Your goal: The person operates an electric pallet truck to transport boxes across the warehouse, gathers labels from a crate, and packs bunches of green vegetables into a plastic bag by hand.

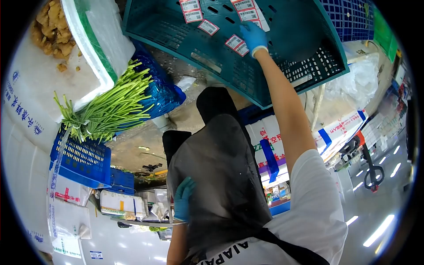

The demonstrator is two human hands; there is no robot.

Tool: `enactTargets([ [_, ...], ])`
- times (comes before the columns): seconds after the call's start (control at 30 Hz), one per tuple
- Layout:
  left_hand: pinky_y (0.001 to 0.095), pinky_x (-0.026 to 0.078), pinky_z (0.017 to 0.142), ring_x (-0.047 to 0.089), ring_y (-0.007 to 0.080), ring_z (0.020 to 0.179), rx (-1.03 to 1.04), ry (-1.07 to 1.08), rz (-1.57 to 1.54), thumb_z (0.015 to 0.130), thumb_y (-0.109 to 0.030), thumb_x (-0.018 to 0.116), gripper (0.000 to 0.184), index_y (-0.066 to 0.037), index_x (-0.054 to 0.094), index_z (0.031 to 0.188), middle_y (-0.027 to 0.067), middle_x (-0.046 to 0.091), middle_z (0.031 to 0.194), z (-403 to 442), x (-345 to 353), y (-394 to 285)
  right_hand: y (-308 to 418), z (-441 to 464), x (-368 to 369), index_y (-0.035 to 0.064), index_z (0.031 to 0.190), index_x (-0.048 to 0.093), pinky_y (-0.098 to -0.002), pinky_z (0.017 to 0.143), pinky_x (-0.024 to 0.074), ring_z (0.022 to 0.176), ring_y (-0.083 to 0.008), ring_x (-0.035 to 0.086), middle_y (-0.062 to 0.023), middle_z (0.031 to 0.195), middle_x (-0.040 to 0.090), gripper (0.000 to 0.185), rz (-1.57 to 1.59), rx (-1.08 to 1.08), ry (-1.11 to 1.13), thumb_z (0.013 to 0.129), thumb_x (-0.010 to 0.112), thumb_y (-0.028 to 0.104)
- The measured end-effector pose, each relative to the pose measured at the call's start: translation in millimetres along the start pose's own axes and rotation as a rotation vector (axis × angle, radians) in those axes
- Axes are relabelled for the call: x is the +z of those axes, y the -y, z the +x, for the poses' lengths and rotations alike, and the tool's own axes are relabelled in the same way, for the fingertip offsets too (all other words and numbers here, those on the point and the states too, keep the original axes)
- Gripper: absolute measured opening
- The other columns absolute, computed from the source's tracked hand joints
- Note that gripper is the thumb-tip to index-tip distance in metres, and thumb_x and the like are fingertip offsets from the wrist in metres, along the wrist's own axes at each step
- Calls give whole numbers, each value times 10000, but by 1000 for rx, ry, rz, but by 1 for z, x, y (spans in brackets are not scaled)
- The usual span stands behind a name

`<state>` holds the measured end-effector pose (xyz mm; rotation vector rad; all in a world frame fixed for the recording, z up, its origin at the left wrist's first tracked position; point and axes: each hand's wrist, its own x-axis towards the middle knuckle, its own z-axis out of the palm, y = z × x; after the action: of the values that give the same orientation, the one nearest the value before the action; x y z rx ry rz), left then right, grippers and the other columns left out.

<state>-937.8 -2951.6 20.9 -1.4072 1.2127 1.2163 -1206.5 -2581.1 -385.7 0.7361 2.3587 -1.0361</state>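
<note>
My right hand (254,37), in a blue glove, reaches into a dark green plastic crate (176,37). Its fingers are closed at the lower end of a strip of barcode labels (248,13), which they partly cover. More red-edged white labels lie on the crate floor: a pair (237,45) just beside the hand, a single label (208,27), and another strip (191,9) to the left. My left hand (183,199), also gloved in blue, is low by the side of my dark apron (216,163). Its fingers are extended and it holds nothing visible.
Left of the crate, a bundle of green stems (108,104) lies against a white foam box (84,39), near ginger (53,28). A blue plastic bag (159,90) sits beside the stems. Blue baskets (81,159) stand lower left; taped white boxes (269,137) are at right.
</note>
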Motion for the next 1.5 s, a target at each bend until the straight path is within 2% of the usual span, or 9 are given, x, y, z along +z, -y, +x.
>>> enactTargets([
  [0.3,285,418,999,554,177,1160,-6,19,3,972,-166,496,387,-29,495,1334,88,566,1289,6,-15,9,-35,-45,35,99,1241,525,-431,859,509,998,-358,611,-139,1233,568,434,-482,-32,32,834,657,173],
  [0.43,277,416,974,559,157,1142,1,-11,29,966,-220,512,401,-64,503,1336,62,576,1276,-7,-20,-3,-22,-58,33,63,1069,654,-401,759,509,873,-328,637,-149,1000,664,279,-242,136,-97,837,669,218],
  [0.5,279,415,969,561,153,1140,18,-15,47,959,-227,520,407,-68,508,1333,59,581,1270,-19,-20,-9,-22,-64,25,3,1013,670,-300,535,458,570,-152,569,-97,767,666,299,285,156,-100,845,698,249],
  [0.57,282,414,965,563,150,1138,39,-16,80,952,-231,525,410,-72,514,1330,57,587,1263,-29,-23,-12,45,-107,-24,-3,996,678,-236,491,417,542,-84,540,-54,749,657,274,790,280,8,855,701,231],
  [0.7,286,415,960,564,144,1134,98,36,88,955,-237,520,401,-84,522,1325,54,589,1261,-53,-20,-13,118,-179,-107,-17,1023,679,-228,479,404,504,-63,499,-50,777,673,251,912,277,201,877,680,187],
  [1.2,247,451,910,550,104,1041,765,104,-339,897,-97,630,441,-19,505,1312,35,600,1160,-251,-27,-28,344,-487,-176,-4,1007,684,-206,478,423,536,-53,527,-26,757,653,215,401,-179,1070,885,655,171],
  [1.3,239,476,747,568,87,832,880,-24,-361,860,-122,678,278,-11,614,1107,13,642,960,-256,-65,22,374,-561,-160,-2,1024,683,-204,478,425,527,-55,529,-23,734,643,226,271,-199,1183,881,662,172],
  [1.37,268,457,896,586,124,990,767,-19,-245,886,-179,652,340,16,595,1159,62,647,1080,-249,-109,67,383,-605,-134,0,1028,680,-199,470,412,519,-53,523,-19,728,638,239,196,-202,1214,883,663,189],
  [1.5,260,469,778,565,95,840,838,-107,-429,865,-183,678,258,-1,643,1045,29,645,920,-254,-183,147,405,-697,-78,25,989,685,-208,504,405,573,-59,532,-4,724,628,272,73,-208,1294,877,667,273],
])
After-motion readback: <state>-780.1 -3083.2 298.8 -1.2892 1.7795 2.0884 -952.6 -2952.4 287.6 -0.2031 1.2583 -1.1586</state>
